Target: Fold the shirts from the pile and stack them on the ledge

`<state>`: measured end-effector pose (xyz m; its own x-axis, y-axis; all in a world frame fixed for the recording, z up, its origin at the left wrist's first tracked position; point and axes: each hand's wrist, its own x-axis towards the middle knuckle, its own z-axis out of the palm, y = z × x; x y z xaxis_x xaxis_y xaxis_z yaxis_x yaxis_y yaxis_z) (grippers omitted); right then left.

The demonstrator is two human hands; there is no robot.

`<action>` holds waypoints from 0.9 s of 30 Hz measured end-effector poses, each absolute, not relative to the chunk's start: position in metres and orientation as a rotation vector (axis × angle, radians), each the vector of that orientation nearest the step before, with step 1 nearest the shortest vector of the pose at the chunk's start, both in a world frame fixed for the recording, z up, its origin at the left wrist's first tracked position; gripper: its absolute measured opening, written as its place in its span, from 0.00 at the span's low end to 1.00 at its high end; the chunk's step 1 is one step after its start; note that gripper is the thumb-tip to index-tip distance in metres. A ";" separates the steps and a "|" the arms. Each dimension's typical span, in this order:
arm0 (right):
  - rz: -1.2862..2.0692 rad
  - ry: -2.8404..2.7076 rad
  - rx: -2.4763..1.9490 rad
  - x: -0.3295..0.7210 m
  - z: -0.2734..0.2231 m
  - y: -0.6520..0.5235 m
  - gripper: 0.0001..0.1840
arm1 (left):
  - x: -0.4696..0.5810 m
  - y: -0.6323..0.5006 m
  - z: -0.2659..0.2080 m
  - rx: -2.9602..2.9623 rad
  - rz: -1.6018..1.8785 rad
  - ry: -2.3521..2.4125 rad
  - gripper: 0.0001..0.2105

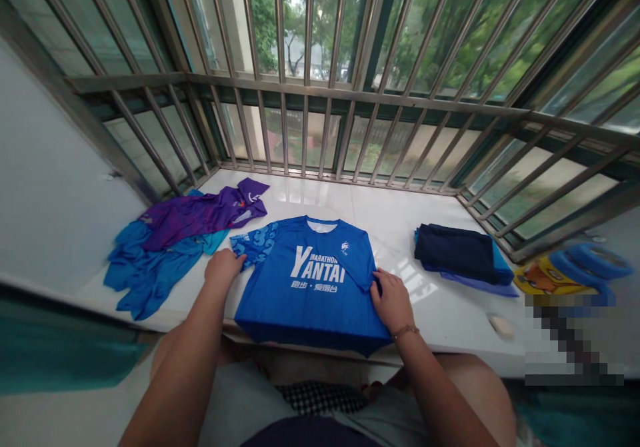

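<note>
A blue T-shirt (310, 307) with white "Marathon Yantai" lettering lies front up on the white sill, its collar pointing at the window and its lower part hanging over the front edge. My left hand (223, 268) pinches the end of the patterned sleeve, which is spread out to the left. The other sleeve lies folded inward over the chest, partly covering the lettering. At that right side, my right hand (393, 302) is closed on the shirt's edge, with the fingertips partly hidden.
Left on the sill (280, 200) is a loose heap with a purple shirt (200, 217) over blue clothing (150, 267). A folded clothes stack (455, 254) lies right, near a small pale block (501, 327) and a blue-and-yellow container (570, 274). Metal bars (320, 90) line the window.
</note>
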<state>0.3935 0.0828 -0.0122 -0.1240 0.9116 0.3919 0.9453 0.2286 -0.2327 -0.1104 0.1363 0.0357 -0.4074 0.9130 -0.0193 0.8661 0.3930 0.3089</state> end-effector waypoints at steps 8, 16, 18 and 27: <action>-0.104 -2.061 -1.694 0.396 -0.014 0.083 0.20 | -0.042 0.130 0.050 2.194 0.871 1.912 0.11; -0.114 -2.093 -1.668 0.399 -0.018 0.086 0.20 | -0.055 0.080 0.010 2.232 0.854 1.825 0.17; -0.114 -2.087 -1.670 0.400 -0.018 0.086 0.20 | -0.068 0.080 0.006 2.223 0.763 1.844 0.14; -0.156 -2.062 -1.542 0.326 0.015 0.061 0.18 | -0.072 0.097 0.023 2.331 0.462 1.833 0.21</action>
<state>0.3262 0.0612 0.0149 -0.1868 0.8499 0.4927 0.9143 0.3338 -0.2293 -0.0723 0.0971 0.0232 0.2105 0.9656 0.1523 0.9226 -0.2478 0.2958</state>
